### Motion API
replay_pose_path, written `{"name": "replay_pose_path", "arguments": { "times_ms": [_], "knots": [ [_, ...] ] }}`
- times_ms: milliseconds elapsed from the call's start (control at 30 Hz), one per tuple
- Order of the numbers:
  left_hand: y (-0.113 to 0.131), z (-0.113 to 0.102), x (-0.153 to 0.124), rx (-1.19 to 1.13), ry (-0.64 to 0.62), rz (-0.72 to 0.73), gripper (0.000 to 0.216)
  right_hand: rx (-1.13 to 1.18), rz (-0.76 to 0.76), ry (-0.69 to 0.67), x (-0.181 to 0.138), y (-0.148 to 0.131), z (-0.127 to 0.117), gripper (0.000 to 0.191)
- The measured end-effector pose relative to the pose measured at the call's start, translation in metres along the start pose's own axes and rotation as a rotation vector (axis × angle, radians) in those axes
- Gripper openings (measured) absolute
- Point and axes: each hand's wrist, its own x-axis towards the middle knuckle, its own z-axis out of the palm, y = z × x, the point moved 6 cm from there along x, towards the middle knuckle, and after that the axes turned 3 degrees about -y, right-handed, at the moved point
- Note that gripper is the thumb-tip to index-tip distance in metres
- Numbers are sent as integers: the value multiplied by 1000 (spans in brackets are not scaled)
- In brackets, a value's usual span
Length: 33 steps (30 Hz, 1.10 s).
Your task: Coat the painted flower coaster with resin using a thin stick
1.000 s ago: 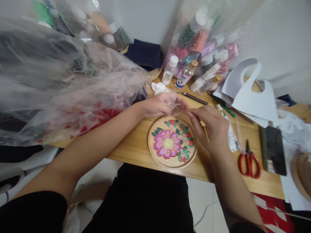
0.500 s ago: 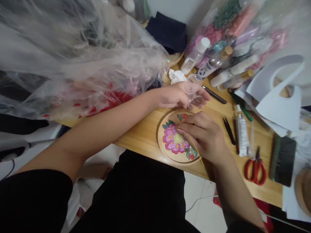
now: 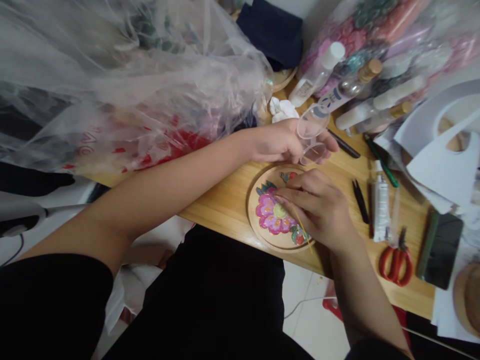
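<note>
A round wooden plaque (image 3: 258, 235) lies near the table's front edge, bearing a raised pink flower (image 3: 267, 215) with a pale yellow centre, green leaves and red berries. My right hand (image 3: 318, 205) is over its right side, fingers pinched together, their tips at the upper petals. From under that hand a thin yellow stick (image 3: 303, 229) slants down past the rim; its upper part is hidden by my fingers. Just beyond the plaque, my left hand (image 3: 285, 142) is curled palm-up around a clear plastic cup (image 3: 312, 131), which is tilted.
To the right lie black tweezers (image 3: 360, 201), a white tube (image 3: 381, 210), red-handled scissors (image 3: 395, 264) and a phone (image 3: 440, 249). Several bottles (image 3: 317, 74) stand at the back beside crumpled tissue (image 3: 284, 110). A large plastic bag (image 3: 150, 90) fills the left; paper sheets (image 3: 437, 150) are at far right.
The whole view has shifted a little, so plaque and hands appear slightly further right. My right fingertips have moved slightly left over the flower. Both hands keep their hold.
</note>
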Motion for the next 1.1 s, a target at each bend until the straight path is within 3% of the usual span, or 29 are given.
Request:
{"name": "replay_pose_path", "arguments": {
  "times_ms": [333, 500, 667, 833, 1100],
  "knots": [
    [0, 0, 0, -31, -9, 12, 41, 94, 69, 5, -2, 3, -6, 14],
    [2, 3, 1, -63, -20, 37, 40, 184, 174, 167, -11, 17, -33, 10],
    [2, 3, 0, -43, -11, 17, 38, -54, 279, 352, -21, 31, -46, 5],
    [1, 3, -1, -41, -19, 16, 45, -319, 213, 293, -14, 27, -32, 4],
    [3, 6, -2, -41, -18, 4, 48, -468, 234, 271, -15, 28, -27, 10]
  ]
}}
